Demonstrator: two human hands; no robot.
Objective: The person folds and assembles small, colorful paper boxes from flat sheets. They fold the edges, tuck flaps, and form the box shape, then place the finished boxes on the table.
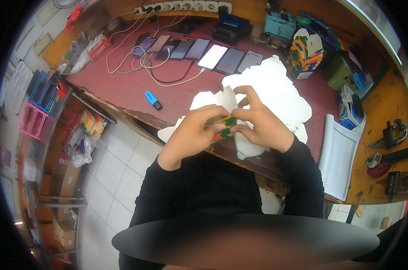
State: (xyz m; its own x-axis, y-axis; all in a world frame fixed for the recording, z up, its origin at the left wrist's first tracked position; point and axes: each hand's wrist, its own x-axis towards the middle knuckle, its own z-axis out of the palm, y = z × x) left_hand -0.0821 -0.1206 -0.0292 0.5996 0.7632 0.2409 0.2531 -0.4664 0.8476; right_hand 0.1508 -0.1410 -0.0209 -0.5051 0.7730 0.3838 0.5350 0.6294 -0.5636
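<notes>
In front of my body, at the desk's near edge, both hands hold a partly folded paper food box [223, 121]. Its outside is printed green and orange, and white flaps stand up from it. My left hand [192, 130] grips the box's left side, thumb on the printed face. My right hand [263, 123] pinches the right side between thumb and fingers; its index finger is bent by a raised white flap. Flat white box blanks [269, 92] lie spread beneath and beyond my hands. At the back right stands a folded box [303, 56] with the same kind of colourful print.
Several phones [213, 56] lie in a row on the red desktop [109, 87] among white charging cables. A blue highlighter [153, 100] lies to the left. Behind are a black device [231, 29] and a power strip [186, 6]. An open notebook [341, 157] and padlocks [397, 182] lie right.
</notes>
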